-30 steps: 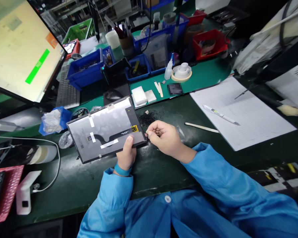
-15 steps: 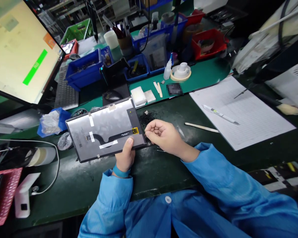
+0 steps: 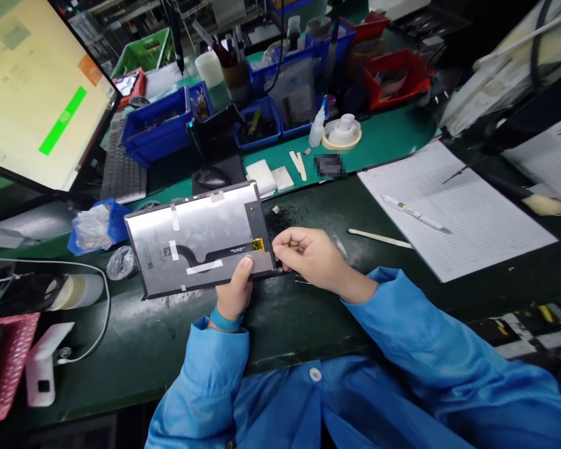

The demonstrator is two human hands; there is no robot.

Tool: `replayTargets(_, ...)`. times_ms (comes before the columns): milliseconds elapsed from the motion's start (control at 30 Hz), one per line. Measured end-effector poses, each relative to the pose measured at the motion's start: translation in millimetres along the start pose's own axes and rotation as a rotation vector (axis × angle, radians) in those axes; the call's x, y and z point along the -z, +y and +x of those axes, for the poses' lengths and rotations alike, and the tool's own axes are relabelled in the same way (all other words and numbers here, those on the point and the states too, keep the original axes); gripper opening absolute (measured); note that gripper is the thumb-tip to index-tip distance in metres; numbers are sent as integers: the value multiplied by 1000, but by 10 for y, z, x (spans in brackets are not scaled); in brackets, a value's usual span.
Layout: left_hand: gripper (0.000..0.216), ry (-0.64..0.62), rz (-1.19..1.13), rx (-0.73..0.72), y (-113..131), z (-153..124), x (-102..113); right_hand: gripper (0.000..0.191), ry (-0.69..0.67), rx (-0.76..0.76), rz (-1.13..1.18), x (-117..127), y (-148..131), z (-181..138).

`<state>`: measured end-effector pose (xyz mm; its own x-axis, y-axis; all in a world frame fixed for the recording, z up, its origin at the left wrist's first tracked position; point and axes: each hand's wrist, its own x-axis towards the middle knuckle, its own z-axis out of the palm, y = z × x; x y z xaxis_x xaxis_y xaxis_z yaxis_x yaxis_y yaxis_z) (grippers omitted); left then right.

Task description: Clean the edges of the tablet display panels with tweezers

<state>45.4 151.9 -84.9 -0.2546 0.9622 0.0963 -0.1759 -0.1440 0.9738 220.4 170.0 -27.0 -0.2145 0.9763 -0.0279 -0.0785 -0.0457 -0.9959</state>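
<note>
A flat grey display panel (image 3: 201, 234) with white tape strips, a black flex cable and a small yellow connector is held tilted above the dark bench. My left hand (image 3: 236, 290) grips its near edge, thumb on top of the panel. My right hand (image 3: 308, 257) is curled at the panel's right edge, fingertips pinched against that edge; what they hold is too small to make out. Black debris (image 3: 280, 219) lies on the bench just behind the right hand.
A lit monitor (image 3: 32, 93) stands at the far left, with a keyboard (image 3: 124, 168) and blue bins (image 3: 159, 128) behind the panel. A paper sheet (image 3: 453, 212) with a pen (image 3: 414, 213) lies at the right. A thin stick (image 3: 378, 239), white blocks (image 3: 266, 178) and a glue bottle (image 3: 316, 130) are nearby.
The panel has shifted slightly and sits a little higher in view. My right hand stays curled at the panel's right edge. My left hand keeps its grip.
</note>
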Motion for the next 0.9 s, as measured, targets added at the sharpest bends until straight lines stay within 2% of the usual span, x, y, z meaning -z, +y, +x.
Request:
replayTargets(167, 45, -62, 267, -59, 23, 20, 93, 10, 6, 17, -111, 53, 2, 15)
replayTargets(400, 37, -294, 611, -122, 211, 16, 144, 2, 37, -30, -282, 87, 87, 61)
replayTargets(500, 40, -403, 686, -111, 273, 16, 117, 2, 57, -58, -333, 69, 117, 83)
replayTargets(600, 41, -456, 718, -137, 312, 23, 94, 3, 69, -64, -368, 58, 133, 92)
replayTargets(733, 38, -442, 714, -162, 315, 36, 107, 2, 55, -45, -394, 73, 139, 86)
replayTargets(900, 38, -330, 625, -172, 245, 50, 150, 2, 15, -18, -348, 93, 118, 81)
